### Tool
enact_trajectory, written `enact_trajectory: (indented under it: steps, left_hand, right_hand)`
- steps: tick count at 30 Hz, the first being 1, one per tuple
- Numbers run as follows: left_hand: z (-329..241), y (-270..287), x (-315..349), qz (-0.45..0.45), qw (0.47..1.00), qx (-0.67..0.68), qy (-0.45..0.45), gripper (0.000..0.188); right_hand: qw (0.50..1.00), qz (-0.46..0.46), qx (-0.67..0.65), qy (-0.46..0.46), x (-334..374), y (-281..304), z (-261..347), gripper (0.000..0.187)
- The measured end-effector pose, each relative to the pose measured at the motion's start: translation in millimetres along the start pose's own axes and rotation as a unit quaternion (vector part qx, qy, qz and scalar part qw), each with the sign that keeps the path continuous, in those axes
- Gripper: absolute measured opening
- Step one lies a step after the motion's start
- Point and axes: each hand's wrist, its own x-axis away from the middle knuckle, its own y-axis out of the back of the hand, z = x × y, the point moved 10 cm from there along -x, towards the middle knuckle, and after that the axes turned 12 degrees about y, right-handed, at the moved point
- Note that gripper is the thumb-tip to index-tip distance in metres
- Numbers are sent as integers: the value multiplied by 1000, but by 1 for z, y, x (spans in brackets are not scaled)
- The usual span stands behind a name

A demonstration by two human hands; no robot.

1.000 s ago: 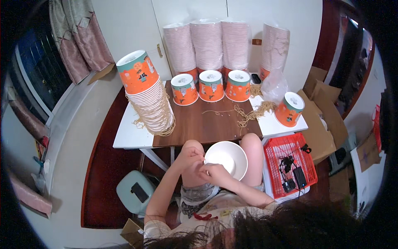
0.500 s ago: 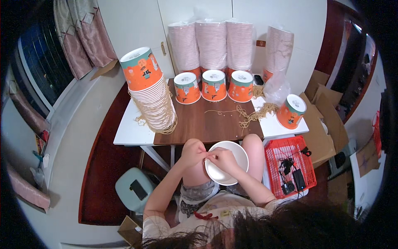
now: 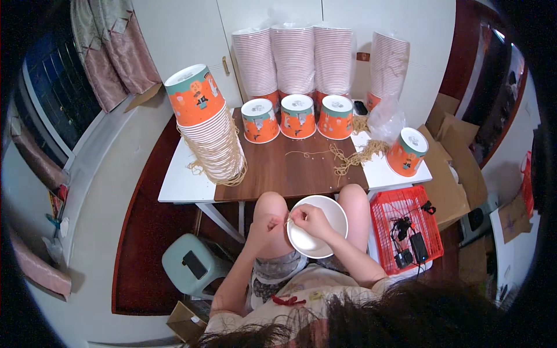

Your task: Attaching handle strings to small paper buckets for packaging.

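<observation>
I read this as mid-stringing. White paper bucket [image 3: 318,226] sits tipped over my lap, between the knees, mouth up toward the camera. Right hand [image 3: 308,220] is at its near rim, fingers pinched together on what looks like a tan string end; too small to be sure. Left hand [image 3: 268,225] is just beside the rim, fingers curled closed, touching bucket or string, can't tell which. Done, by my judgement: three orange buckets [image 3: 297,117] lined up on the brown table [image 3: 278,171], one more orange bucket [image 3: 407,152] at the right, tall leaning stack [image 3: 210,130] at the left. Left: loose tan strings [image 3: 354,156] on the table and wrapped white stacks [image 3: 296,55] behind.
</observation>
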Motion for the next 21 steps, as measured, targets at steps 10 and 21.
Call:
enact_trajectory:
  steps: [10, 21]
  left_hand:
    - [-13, -19, 11, -27, 990, -81, -109, 11]
    - [-12, -1, 14, -116, 989, 85, -38, 10]
  right_hand:
    - [996, 28, -85, -31, 2, -12, -7, 11]
    - [992, 32, -106, -54, 4, -14, -13, 11]
